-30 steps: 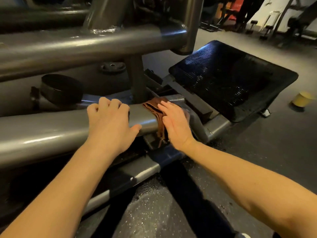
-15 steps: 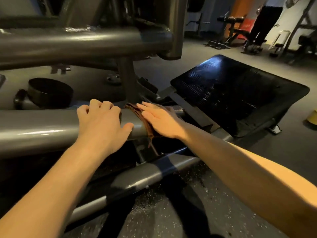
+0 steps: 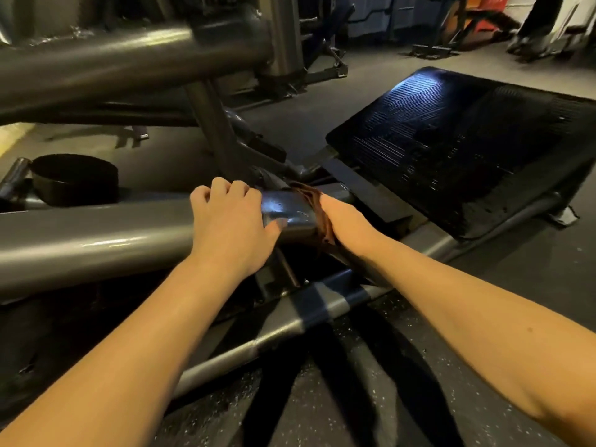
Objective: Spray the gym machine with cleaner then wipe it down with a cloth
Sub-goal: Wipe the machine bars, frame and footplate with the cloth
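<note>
1. Head view, hard to see: right hand [image 3: 346,224] shows only its back edge. Thumb & palm are hidden behind the cloth [image 3: 317,208]. Fingers look straight & together, pressed onto the cloth, not spread. Cloth's lower end runs into shadow under the wrist, so its edge is unclear.
2. Left hand [image 3: 230,225], centre frame: fingers curled over the top of the lower tube [image 3: 96,233], thumb on the near side, gripping it. Fingertips are hidden behind the tube.
3. Cloth: brown, bunched, wrapped over the right end of the lower tube at centre frame, between tube & right hand. The hands are near each other but apart, w/ a glossy bluish patch of tube between them.
4. Gym machine [image 3: 209,124]: grey frame fills the left half. Upper tube [image 3: 129,62] crosses upper left, blurred, cut by the left edge. Both forearms are cut off at the bottom edge.
5. Around: black ribbed footplate [image 3: 451,150] right of centre, tilted, cut by the right edge. Base bar [image 3: 290,321] w/ dark bands runs diagonally below the hands, partly covered by both forearms. Speckled floor [image 3: 371,398] at bottom.
6. Background, top right: blurred gym gear [image 3: 429,50] & someone's legs [image 3: 541,21], cut by the top edge.
7. Container-like: black round drum [image 3: 75,179] mid-left, behind the lower tube. Its top is dark; can't tell if hollow or solid.
</note>
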Demonstrator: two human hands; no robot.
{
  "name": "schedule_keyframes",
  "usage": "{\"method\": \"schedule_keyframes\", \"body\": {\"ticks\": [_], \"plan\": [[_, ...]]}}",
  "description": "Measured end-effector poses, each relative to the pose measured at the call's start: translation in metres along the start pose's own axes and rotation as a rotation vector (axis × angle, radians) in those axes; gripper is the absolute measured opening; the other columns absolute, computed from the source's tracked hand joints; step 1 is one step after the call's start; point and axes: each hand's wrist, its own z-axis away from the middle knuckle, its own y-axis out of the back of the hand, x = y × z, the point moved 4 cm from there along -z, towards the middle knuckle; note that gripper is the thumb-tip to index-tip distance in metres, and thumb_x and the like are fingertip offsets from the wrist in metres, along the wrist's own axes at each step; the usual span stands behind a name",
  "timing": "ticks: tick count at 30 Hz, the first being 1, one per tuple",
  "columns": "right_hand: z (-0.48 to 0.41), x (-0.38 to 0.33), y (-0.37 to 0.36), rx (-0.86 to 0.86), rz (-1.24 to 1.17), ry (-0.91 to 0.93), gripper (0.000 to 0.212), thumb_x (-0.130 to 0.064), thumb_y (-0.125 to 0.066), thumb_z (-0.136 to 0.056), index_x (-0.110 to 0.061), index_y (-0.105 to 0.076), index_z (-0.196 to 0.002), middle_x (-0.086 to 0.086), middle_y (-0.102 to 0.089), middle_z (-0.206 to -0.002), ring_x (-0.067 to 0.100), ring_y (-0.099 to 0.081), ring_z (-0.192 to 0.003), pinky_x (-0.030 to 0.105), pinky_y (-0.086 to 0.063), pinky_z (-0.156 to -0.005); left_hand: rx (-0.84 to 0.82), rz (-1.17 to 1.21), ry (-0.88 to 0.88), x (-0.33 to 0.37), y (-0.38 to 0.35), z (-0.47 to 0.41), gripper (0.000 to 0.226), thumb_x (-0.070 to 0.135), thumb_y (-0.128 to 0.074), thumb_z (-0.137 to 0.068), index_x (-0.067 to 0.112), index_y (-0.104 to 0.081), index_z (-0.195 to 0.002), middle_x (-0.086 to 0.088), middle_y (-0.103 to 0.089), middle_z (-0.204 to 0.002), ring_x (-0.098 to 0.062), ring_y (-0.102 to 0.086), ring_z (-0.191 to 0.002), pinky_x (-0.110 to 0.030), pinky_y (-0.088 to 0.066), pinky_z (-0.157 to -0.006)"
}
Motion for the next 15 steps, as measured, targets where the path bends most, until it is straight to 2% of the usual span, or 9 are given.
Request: {"method": "schedule_keyframes", "body": {"ticks": [2, 7, 9, 10, 13, 15], "plan": [[0.004, 0.026, 0.009, 0.024, -0.159, -0.091, 0.050, -0.048, -0.037, -0.108, -0.020, -0.056, -0.145, -0.001, -0.056, -0.125, 0.015, -0.049, -0.112, 0.028, -0.031, -0.096, -0.001, -0.021, -0.010, 0.011, -0.001, -0.005, 0.066, 0.073, -0.038, -0.094, 0.024, -0.062, -0.132, 0.000, -0.060, -0.130, -0.026, -0.045, -0.120, -0.044, -0.032, -0.100], [0.002, 0.058, 0.011, 0.045, -0.232, -0.198, 0.053, -0.047, -0.037, -0.109, -0.013, -0.056, -0.145, 0.011, -0.057, -0.142, 0.026, -0.054, -0.124, 0.030, -0.035, -0.099, -0.006, -0.060, -0.047, 0.032, -0.009, -0.011, 0.066, 0.075, -0.036, -0.094, 0.024, -0.061, -0.129, -0.001, -0.059, -0.132, -0.027, -0.046, -0.122, -0.044, -0.033, -0.100], [0.003, 0.047, 0.009, 0.045, -0.256, -0.134, 0.045, -0.044, -0.041, -0.107, -0.018, -0.062, -0.138, 0.012, -0.063, -0.137, 0.026, -0.058, -0.120, 0.036, -0.042, -0.106, 0.007, -0.048, -0.042, 0.039, -0.010, -0.013, 0.065, 0.075, -0.036, -0.095, 0.024, -0.062, -0.127, 0.000, -0.060, -0.131, -0.027, -0.046, -0.124, -0.044, -0.033, -0.099], [0.006, 0.039, 0.007, 0.035, -0.249, -0.076, 0.044, -0.042, -0.040, -0.108, -0.020, -0.060, -0.140, 0.010, -0.062, -0.138, 0.026, -0.058, -0.124, 0.040, -0.041, -0.112, 0.010, -0.041, -0.038, 0.043, -0.010, -0.014, 0.065, 0.073, -0.036, -0.095, 0.023, -0.063, -0.127, -0.001, -0.060, -0.132, -0.027, -0.046, -0.125, -0.044, -0.033, -0.099], [0.016, 0.029, -0.004, -0.002, -0.233, 0.083, 0.056, -0.048, -0.032, -0.108, -0.023, -0.040, -0.158, 0.002, -0.048, -0.157, 0.019, -0.043, -0.144, 0.044, -0.029, -0.124, 0.000, -0.065, -0.040, 0.056, -0.011, -0.013, 0.059, 0.066, -0.037, -0.098, 0.023, -0.060, -0.131, -0.002, -0.059, -0.134, -0.028, -0.045, -0.126, -0.045, -0.032, -0.101], [0.020, 0.041, -0.007, 0.010, -0.262, 0.131, 0.065, -0.054, -0.035, -0.100, -0.026, -0.039, -0.158, -0.003, -0.048, -0.156, 0.014, -0.041, -0.146, 0.044, -0.029, -0.125, -0.003, -0.089, -0.057, 0.063, -0.013, -0.011, 0.055, 0.062, -0.040, -0.098, 0.024, -0.057, -0.134, -0.001, -0.056, -0.136, -0.027, -0.044, -0.128, -0.045, -0.031, -0.105]]}}
